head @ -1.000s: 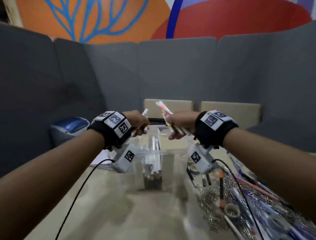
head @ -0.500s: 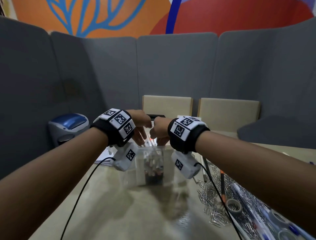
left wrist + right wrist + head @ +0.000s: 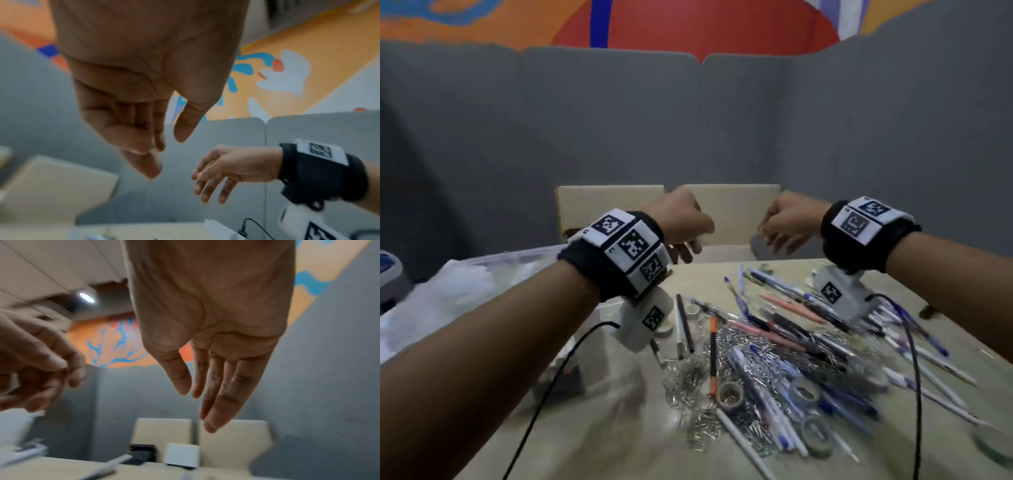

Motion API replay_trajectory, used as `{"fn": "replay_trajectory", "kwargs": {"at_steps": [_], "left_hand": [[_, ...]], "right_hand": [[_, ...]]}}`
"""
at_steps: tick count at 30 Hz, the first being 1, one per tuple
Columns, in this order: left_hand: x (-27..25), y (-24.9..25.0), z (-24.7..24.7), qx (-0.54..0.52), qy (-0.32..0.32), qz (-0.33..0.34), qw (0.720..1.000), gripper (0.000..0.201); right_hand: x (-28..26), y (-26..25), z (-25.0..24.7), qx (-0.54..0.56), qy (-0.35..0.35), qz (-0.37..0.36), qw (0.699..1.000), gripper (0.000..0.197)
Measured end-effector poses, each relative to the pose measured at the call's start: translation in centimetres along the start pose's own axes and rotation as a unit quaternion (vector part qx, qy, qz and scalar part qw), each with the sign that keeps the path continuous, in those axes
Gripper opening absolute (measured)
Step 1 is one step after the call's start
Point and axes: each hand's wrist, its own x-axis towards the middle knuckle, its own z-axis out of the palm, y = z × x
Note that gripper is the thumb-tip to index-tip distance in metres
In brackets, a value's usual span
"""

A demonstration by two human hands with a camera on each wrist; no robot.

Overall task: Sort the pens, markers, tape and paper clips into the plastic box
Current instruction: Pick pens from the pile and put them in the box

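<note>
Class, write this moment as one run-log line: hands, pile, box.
left hand: open, empty | right hand: open, empty | pens, tape, clips: heaped on table | plastic box: left of heap

Beige table (image 3: 619,428), heaped pens (image 3: 791,329), paper clips (image 3: 688,377), tape rolls (image 3: 730,395), plastic box (image 3: 585,342)
</note>
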Motion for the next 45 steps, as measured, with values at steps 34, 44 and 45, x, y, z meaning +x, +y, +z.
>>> {"fn": "replay_trajectory", "kwargs": {"at_steps": [34,44,45], "left_hand": [[21.4,6.8,29.0,0.335,-0.221,0.266,0.876,0.04],[22.0,5.4,28.0,0.334,-0.156,0.326,0.87,0.02],[22.0,5.3,27.9,0.325,-0.157,0.327,0.873,0.019]], "right_hand": [[7.2,27.5,-2.8,-0.266,-0.004,0.195,0.944,0.036],[6.9,26.3,-3.2,-0.18,0.009,0.185,0.966,0.026],[7.1,26.2,-3.0,-0.182,0.007,0.179,0.967,0.027]]}}
